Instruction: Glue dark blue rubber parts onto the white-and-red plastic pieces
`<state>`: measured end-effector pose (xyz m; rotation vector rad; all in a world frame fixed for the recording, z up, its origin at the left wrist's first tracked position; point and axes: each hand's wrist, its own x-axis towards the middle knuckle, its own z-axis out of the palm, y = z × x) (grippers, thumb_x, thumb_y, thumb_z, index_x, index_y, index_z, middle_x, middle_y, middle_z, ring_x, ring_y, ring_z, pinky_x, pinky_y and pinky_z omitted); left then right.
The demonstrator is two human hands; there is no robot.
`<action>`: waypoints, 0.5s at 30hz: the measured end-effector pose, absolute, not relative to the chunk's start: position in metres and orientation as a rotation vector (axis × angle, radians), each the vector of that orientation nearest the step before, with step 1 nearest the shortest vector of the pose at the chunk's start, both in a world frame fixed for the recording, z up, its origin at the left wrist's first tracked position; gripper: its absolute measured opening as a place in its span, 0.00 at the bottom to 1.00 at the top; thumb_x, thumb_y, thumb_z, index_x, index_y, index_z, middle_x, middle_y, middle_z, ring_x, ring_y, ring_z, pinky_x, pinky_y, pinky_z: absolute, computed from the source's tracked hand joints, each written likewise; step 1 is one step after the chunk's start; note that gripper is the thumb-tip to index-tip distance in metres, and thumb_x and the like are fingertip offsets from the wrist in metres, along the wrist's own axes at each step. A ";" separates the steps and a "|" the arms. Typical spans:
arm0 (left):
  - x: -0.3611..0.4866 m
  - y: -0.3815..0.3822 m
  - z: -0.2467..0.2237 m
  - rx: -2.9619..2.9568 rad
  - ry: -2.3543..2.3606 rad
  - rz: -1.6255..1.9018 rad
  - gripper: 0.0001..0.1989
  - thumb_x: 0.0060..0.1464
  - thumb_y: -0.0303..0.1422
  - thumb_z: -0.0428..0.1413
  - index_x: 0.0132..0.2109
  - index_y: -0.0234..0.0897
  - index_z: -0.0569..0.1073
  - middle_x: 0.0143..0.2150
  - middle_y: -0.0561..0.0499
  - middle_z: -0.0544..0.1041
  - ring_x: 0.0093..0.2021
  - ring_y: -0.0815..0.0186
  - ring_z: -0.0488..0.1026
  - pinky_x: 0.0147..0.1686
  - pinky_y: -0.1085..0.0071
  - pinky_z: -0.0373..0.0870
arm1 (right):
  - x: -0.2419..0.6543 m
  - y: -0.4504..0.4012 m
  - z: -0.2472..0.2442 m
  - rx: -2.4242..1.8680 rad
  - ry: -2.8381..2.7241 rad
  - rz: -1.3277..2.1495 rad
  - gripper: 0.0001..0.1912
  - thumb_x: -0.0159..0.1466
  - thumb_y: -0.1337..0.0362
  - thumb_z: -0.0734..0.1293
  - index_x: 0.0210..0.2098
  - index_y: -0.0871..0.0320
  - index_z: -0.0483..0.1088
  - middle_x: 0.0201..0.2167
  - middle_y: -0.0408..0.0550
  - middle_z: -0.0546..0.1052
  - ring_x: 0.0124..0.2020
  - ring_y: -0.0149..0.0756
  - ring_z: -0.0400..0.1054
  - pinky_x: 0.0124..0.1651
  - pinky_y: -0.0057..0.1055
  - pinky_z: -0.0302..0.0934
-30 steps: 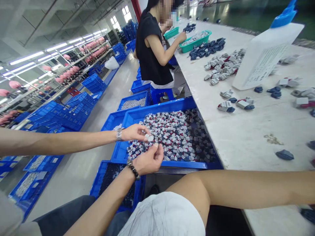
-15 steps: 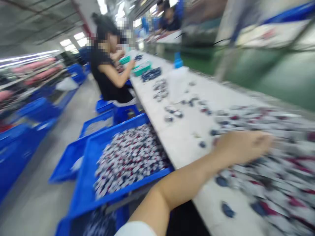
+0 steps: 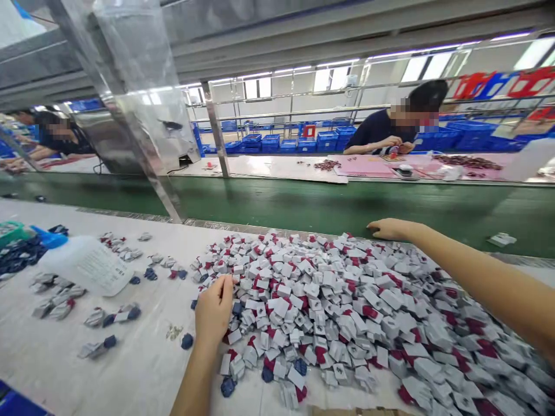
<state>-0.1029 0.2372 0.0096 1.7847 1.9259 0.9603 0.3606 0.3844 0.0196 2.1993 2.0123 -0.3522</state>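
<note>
Left hand bunched at the pile of white-and-red plastic parts, I can't tell if it's clamped; right hand open across the far side, on the worktop.

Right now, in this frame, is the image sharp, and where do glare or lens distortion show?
In the head view, the pile of white and red pieces looks sharp, with no clear motion blur; the wide lens stretches the pieces toward the lower right corner; the far windows glare almost white, and the clear plastic sheet catches bright streaks.
</note>
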 end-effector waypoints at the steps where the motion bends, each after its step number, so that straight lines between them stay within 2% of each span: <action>1: -0.103 0.237 0.010 1.793 1.930 0.957 0.20 0.60 0.41 0.41 0.35 0.38 0.75 0.20 0.54 0.71 0.23 0.66 0.68 0.24 0.74 0.58 | 0.364 0.378 0.020 2.225 1.995 -0.357 0.12 0.68 0.61 0.62 0.47 0.61 0.69 0.47 0.52 0.71 0.45 0.35 0.67 0.48 0.37 0.66; 4: -0.103 0.239 0.011 1.837 1.942 0.953 0.20 0.60 0.41 0.41 0.35 0.38 0.75 0.21 0.53 0.72 0.24 0.66 0.69 0.25 0.74 0.59 | 0.374 0.355 0.031 2.316 2.010 -0.343 0.12 0.67 0.60 0.64 0.46 0.61 0.69 0.45 0.50 0.71 0.43 0.36 0.68 0.47 0.38 0.66; 9: -0.106 0.239 0.014 1.891 2.002 0.930 0.18 0.59 0.39 0.43 0.39 0.38 0.75 0.30 0.51 0.77 0.32 0.63 0.73 0.32 0.73 0.63 | 0.362 0.311 0.064 2.490 2.281 -0.267 0.11 0.68 0.60 0.62 0.44 0.61 0.69 0.43 0.51 0.71 0.42 0.34 0.68 0.46 0.36 0.66; 13: -0.106 0.238 0.018 1.915 2.117 0.829 0.15 0.58 0.40 0.44 0.40 0.43 0.74 0.26 0.54 0.76 0.30 0.62 0.72 0.29 0.72 0.61 | 0.313 0.256 0.085 2.594 2.608 -0.269 0.12 0.67 0.60 0.63 0.45 0.62 0.68 0.42 0.49 0.71 0.40 0.34 0.67 0.45 0.37 0.66; 15: -0.105 0.238 0.021 1.949 2.228 0.819 0.15 0.57 0.42 0.44 0.40 0.45 0.73 0.28 0.55 0.77 0.31 0.60 0.72 0.28 0.71 0.60 | 0.283 0.225 0.090 2.561 2.798 -0.354 0.12 0.67 0.61 0.64 0.45 0.62 0.67 0.41 0.48 0.71 0.40 0.34 0.67 0.44 0.36 0.65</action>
